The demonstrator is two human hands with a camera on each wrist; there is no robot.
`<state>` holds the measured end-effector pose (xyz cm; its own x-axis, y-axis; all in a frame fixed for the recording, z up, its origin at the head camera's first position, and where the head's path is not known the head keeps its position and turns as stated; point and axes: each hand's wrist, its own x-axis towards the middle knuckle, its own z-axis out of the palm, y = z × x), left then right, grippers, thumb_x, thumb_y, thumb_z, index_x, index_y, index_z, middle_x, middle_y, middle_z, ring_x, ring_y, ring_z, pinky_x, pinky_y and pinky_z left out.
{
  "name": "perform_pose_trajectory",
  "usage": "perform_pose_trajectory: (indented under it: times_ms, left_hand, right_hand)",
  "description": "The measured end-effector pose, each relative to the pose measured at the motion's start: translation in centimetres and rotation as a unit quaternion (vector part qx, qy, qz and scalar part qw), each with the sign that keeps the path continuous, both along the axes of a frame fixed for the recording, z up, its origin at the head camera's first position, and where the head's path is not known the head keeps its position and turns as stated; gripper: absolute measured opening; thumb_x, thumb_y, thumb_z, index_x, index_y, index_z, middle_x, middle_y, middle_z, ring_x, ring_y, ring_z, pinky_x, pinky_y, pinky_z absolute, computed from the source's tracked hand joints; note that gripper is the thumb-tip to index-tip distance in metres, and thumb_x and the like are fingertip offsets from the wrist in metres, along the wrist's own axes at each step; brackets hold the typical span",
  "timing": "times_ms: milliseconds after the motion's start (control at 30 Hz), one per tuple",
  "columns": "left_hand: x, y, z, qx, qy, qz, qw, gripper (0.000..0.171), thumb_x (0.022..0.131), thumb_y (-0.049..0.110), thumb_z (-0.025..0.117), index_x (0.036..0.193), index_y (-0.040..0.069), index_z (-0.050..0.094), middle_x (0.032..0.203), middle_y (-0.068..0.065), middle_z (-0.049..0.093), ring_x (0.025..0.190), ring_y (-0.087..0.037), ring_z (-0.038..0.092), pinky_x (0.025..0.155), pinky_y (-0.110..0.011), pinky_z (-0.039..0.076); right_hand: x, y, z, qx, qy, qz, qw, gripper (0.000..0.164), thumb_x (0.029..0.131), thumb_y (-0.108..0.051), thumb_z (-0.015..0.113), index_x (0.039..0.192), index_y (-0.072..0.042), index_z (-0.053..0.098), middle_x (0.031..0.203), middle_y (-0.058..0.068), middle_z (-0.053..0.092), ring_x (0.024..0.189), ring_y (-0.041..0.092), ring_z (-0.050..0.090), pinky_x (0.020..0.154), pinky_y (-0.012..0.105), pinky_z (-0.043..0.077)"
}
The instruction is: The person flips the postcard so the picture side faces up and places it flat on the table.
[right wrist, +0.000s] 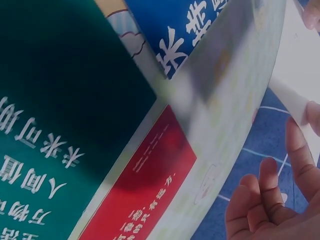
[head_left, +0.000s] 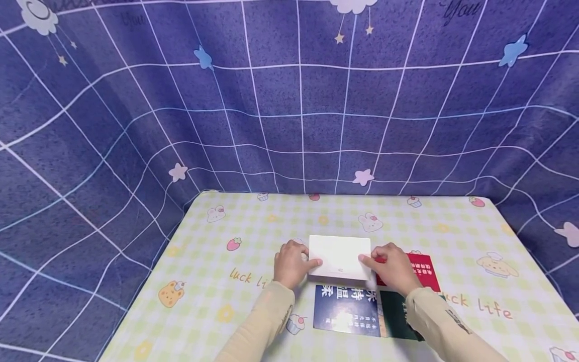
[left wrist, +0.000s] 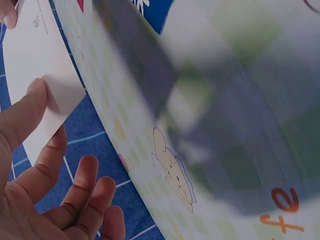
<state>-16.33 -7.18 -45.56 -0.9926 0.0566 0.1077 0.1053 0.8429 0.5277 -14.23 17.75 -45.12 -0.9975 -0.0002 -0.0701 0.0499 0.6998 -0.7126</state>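
Observation:
A white card with small printing near its lower edge is held up over the table between both hands. My left hand pinches its left side, thumb on the face toward me and index finger behind. The right hand pinches the opposite side the same way. In the left wrist view the card shows its plain face, and the other fingers are spread away from it. Below the white card lies a blue card with white characters. Under the right hand and forearm are a red card and a dark green card, both partly hidden.
A pale green checked cloth with cartoon prints covers the table. Behind and to the left hangs a dark blue curtain with white grid lines and stars, close against the table's far edge.

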Motion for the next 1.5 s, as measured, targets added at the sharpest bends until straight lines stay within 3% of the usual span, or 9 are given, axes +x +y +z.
perform_pose_trajectory:
  times_ms: [200, 400, 633, 800, 933, 1033, 1067, 1333, 1500]
  left_hand:
    - [0.0, 0.6, 0.0, 0.016, -0.011, -0.015, 0.9997, 0.031, 0.078, 0.037, 0.086, 0.082, 0.010, 0.072, 0.112, -0.013, 0.067, 0.108, -0.034, 0.061, 0.095, -0.052, 0.046]
    - [-0.2, 0.9, -0.2, 0.043, -0.018, -0.033, 0.9984, 0.028, 0.078, 0.033, 0.087, 0.080, 0.009, 0.073, 0.112, -0.013, 0.067, 0.111, -0.035, 0.061, 0.100, -0.054, 0.045]
    - [-0.5, 0.6, -0.2, 0.107, -0.018, -0.089, 0.9902, 0.027, 0.080, 0.027, 0.086, 0.081, 0.004, 0.072, 0.102, -0.010, 0.066, 0.101, -0.032, 0.062, 0.093, -0.048, 0.049]
    - [-0.7, 0.3, 0.1, 0.121, -0.004, -0.107, 0.9869, 0.029, 0.081, 0.026, 0.085, 0.075, 0.005, 0.067, 0.100, -0.011, 0.067, 0.100, -0.032, 0.063, 0.091, -0.046, 0.049]
    - [-0.7, 0.2, 0.1, 0.135, -0.009, -0.100, 0.9857, 0.028, 0.081, 0.026, 0.085, 0.077, 0.005, 0.068, 0.104, -0.011, 0.066, 0.102, -0.031, 0.063, 0.093, -0.047, 0.049]
    - [-0.7, 0.2, 0.1, 0.147, -0.012, -0.100, 0.9840, 0.027, 0.081, 0.026, 0.085, 0.078, 0.005, 0.069, 0.106, -0.011, 0.065, 0.105, -0.031, 0.062, 0.096, -0.048, 0.048]
    - [-0.7, 0.2, 0.1, 0.148, -0.013, -0.100, 0.9837, 0.027, 0.081, 0.026, 0.086, 0.078, 0.005, 0.069, 0.107, -0.010, 0.065, 0.105, -0.032, 0.062, 0.097, -0.048, 0.048]
    - [-0.6, 0.0, 0.0, 0.132, -0.005, -0.105, 0.9856, 0.030, 0.080, 0.028, 0.086, 0.085, 0.002, 0.073, 0.110, -0.011, 0.063, 0.108, -0.032, 0.060, 0.099, -0.047, 0.047]
    - [-0.5, -0.2, -0.1, 0.128, 0.005, -0.102, 0.9865, 0.029, 0.079, 0.026, 0.087, 0.091, 0.002, 0.075, 0.109, -0.009, 0.062, 0.108, -0.032, 0.059, 0.098, -0.048, 0.046]
  right_hand:
    - [0.4, 1.0, -0.2, 0.007, -0.010, -0.007, 1.000, 0.036, 0.090, -0.046, 0.074, 0.087, -0.011, 0.069, 0.116, 0.018, 0.060, 0.110, 0.038, 0.052, 0.097, 0.063, 0.044]
    - [0.9, 1.5, -0.6, 0.011, -0.002, -0.007, 1.000, 0.037, 0.090, -0.047, 0.074, 0.080, -0.013, 0.065, 0.107, 0.014, 0.061, 0.103, 0.032, 0.054, 0.094, 0.058, 0.046]
    - [1.3, 2.0, -0.5, 0.004, 0.013, -0.022, 1.000, 0.043, 0.090, -0.052, 0.072, 0.093, -0.009, 0.071, 0.109, 0.016, 0.063, 0.102, 0.033, 0.055, 0.097, 0.058, 0.044]
    - [1.3, 2.5, -0.5, -0.018, -0.030, -0.077, 0.996, 0.073, 0.095, -0.069, 0.052, 0.118, -0.001, 0.068, 0.114, 0.021, 0.064, 0.104, 0.035, 0.055, 0.090, 0.052, 0.048]
    - [1.5, 2.5, -0.3, -0.059, -0.094, -0.104, 0.988, 0.085, 0.096, -0.076, 0.029, 0.097, -0.003, 0.073, 0.093, 0.020, 0.065, 0.093, 0.033, 0.059, 0.083, 0.046, 0.047]
    - [1.4, 2.3, -0.2, -0.094, -0.117, -0.093, 0.984, 0.088, 0.096, -0.078, 0.024, 0.075, -0.007, 0.071, 0.073, 0.010, 0.057, 0.081, 0.024, 0.056, 0.080, 0.041, 0.041]
    - [1.3, 2.3, -0.2, -0.108, -0.124, -0.086, 0.983, 0.088, 0.096, -0.078, 0.024, 0.076, -0.008, 0.073, 0.073, 0.009, 0.058, 0.080, 0.024, 0.056, 0.080, 0.040, 0.041]
    - [0.8, 2.2, -0.4, -0.218, -0.147, -0.025, 0.965, 0.081, 0.102, -0.069, 0.029, 0.096, -0.003, 0.076, 0.071, 0.005, 0.055, 0.069, 0.021, 0.050, 0.072, 0.032, 0.038]
    - [0.8, 2.6, -0.6, -0.264, -0.152, 0.038, 0.952, 0.069, 0.108, -0.053, 0.031, 0.117, 0.002, 0.071, 0.079, 0.007, 0.056, 0.077, 0.022, 0.053, 0.073, 0.032, 0.042]
